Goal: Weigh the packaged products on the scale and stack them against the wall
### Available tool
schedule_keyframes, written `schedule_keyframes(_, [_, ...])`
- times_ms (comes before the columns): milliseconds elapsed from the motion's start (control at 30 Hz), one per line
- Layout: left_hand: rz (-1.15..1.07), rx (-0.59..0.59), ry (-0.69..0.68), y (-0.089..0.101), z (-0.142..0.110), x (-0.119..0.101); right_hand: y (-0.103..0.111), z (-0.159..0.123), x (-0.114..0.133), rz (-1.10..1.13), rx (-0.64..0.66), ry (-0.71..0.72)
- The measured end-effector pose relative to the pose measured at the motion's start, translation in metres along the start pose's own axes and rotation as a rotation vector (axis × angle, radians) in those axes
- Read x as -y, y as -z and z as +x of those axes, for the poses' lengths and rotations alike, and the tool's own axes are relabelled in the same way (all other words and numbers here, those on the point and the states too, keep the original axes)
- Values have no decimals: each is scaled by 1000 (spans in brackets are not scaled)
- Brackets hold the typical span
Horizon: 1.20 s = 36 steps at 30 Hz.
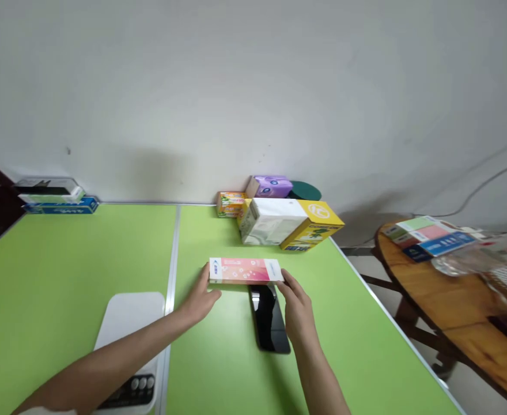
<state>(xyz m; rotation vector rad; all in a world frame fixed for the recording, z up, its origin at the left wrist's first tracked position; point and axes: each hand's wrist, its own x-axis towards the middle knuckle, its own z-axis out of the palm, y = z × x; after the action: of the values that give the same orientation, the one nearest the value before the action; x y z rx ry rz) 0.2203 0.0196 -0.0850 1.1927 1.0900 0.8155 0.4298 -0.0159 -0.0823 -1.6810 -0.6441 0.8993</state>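
Note:
A long pink and white box (245, 270) is held level by its two ends, one in each hand. My left hand (201, 297) grips the left end, with the thumb in front. At the right end, my right hand (295, 302) has its fingers closed on the corner. Below and behind the box's near edge lies a black smartphone (269, 323), screen up, its far end partly covered by the box. Under my left forearm sits a white kitchen scale (130, 317) with dark buttons, partly hidden.
On the green table (84, 259), a white pack (275, 219), a yellow box (313, 227), a purple tissue pack (269, 187) and a small orange box (231, 204) stand near the wall. Stacked boxes (57, 196) lie far left. A wooden table (456, 311) with boxes stands right.

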Motion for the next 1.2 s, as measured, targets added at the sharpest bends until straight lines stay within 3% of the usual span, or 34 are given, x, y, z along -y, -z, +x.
schedule_keyframes(100, [24, -17, 136, 52, -69, -17, -21, -60, 0, 43, 154, -5])
schedule_keyframes(200, [41, -166, 188, 104, -124, -23, -53, -118, -4, 66, 332, 1])
schedule_keyframes(300, [16, -296, 225, 145, -158, -17, -86, -162, -13, 80, 437, 7])
schedule_keyframes(400, [7, -344, 230, 169, -172, -4, -108, -188, -24, 83, 456, -22])
schedule_keyframes(600, [-9, -396, 207, 186, -179, 21, -114, -193, -31, -6, 489, -207])
schedule_keyframes(733, [32, -559, 172, 205, -187, 29, -97, -180, -32, -61, 290, -157])
schedule_keyframes(867, [21, -595, 186, 223, -195, 29, -85, -172, -32, -51, 188, -112])
schedule_keyframes(967, [-6, -519, 223, 218, -195, 28, -93, -175, -29, -37, 241, -122])
schedule_keyframes(1100, [-102, -361, 231, 193, -191, 24, -114, -184, -24, -125, 383, -137])
schedule_keyframes(1200, [-163, -326, 209, 186, -185, 14, -124, -183, -15, -181, 423, -134])
